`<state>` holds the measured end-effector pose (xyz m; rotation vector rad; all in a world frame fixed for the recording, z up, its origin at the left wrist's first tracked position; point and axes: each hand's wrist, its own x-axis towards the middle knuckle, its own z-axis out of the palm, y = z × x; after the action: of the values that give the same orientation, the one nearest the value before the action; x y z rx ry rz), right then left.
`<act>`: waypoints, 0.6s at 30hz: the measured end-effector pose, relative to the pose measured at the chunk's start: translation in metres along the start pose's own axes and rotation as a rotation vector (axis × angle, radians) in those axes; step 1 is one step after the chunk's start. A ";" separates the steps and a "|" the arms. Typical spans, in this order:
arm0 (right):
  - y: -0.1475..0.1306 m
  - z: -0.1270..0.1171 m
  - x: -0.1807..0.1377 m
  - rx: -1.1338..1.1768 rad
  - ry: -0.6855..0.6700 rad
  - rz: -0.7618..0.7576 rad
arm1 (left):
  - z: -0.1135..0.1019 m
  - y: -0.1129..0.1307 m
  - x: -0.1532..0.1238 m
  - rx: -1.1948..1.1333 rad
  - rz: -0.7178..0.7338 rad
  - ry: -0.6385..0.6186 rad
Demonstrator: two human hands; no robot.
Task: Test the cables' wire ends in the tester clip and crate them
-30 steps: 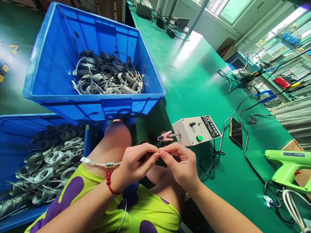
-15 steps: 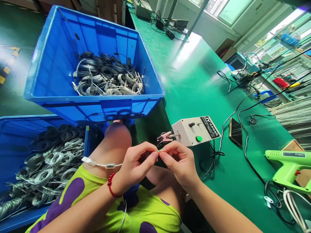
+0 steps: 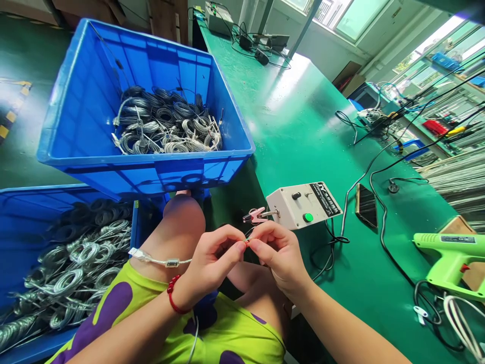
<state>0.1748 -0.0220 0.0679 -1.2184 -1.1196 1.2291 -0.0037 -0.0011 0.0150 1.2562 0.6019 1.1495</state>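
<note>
My left hand [image 3: 217, 258] and my right hand [image 3: 280, 255] meet fingertip to fingertip above my lap, each in a pinch. Thin coloured wires [image 3: 247, 241], with a bit of red and green showing, sit between the fingertips; most of their length is hidden. A clear USB cable [image 3: 182, 261] with a plug [image 3: 138, 254] and a ferrite bead [image 3: 172, 263] lies over my thigh and passes behind my left hand. Just beyond the fingers is a pink clip [image 3: 258, 215] on the shaft of a beige control box [image 3: 299, 205] with a green button.
A blue crate [image 3: 151, 159] of coiled cables stands ahead on the left, and a second blue crate [image 3: 134, 227] with more coils sits below it. On the green table [image 3: 303, 136] lie a phone [image 3: 366, 207], black cords [image 3: 382, 222] and a green glue gun [image 3: 447, 258].
The view has shifted slightly. Both hands keep nearly the same pose, while the small wires between the fingertips now show more red than before.
</note>
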 end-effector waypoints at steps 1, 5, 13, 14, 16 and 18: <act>0.000 0.000 0.000 0.008 -0.005 -0.001 | 0.000 0.000 0.000 -0.009 -0.006 -0.002; 0.000 0.000 0.000 0.037 -0.027 -0.006 | 0.000 0.000 0.000 -0.042 -0.024 -0.016; 0.000 0.000 0.000 0.123 -0.112 0.046 | 0.001 0.000 -0.001 -0.038 -0.024 -0.064; 0.000 0.000 0.000 0.129 -0.111 0.044 | 0.001 -0.001 -0.002 -0.026 -0.016 -0.055; 0.000 0.000 0.000 0.118 -0.104 0.031 | 0.002 -0.002 -0.002 -0.007 -0.006 -0.033; 0.000 0.001 0.001 0.091 -0.091 0.011 | 0.002 -0.002 -0.002 0.000 -0.003 -0.021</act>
<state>0.1743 -0.0211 0.0681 -1.1115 -1.1115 1.3407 -0.0017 -0.0040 0.0128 1.2654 0.5883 1.1328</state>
